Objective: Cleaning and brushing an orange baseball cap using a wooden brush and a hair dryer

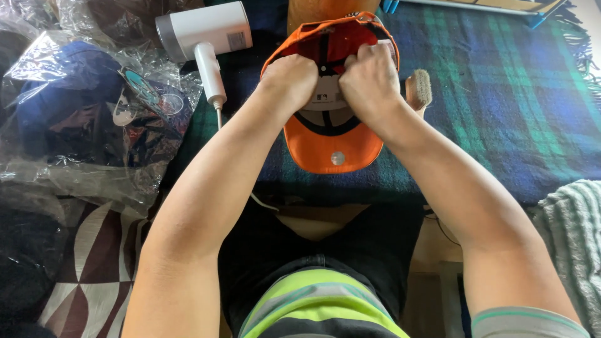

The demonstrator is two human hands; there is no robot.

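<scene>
An orange baseball cap [328, 147] lies upside down on a blue-green plaid blanket [501, 94], its brim toward me and its dark inner lining showing. My left hand [289, 80] is a closed fist gripping the inside of the cap on the left. Right beside it, my right hand [370, 80] is clenched on the cap's inner band. The two fists touch at the cap's middle and hide most of the lining.
A white handheld steamer [206, 37] with a cord lies left of the cap. A wooden brush [418, 89] sits just right of my right hand. Caps in clear plastic bags [87, 106] pile up at left. A pale green knitted cloth [573, 238] lies at right.
</scene>
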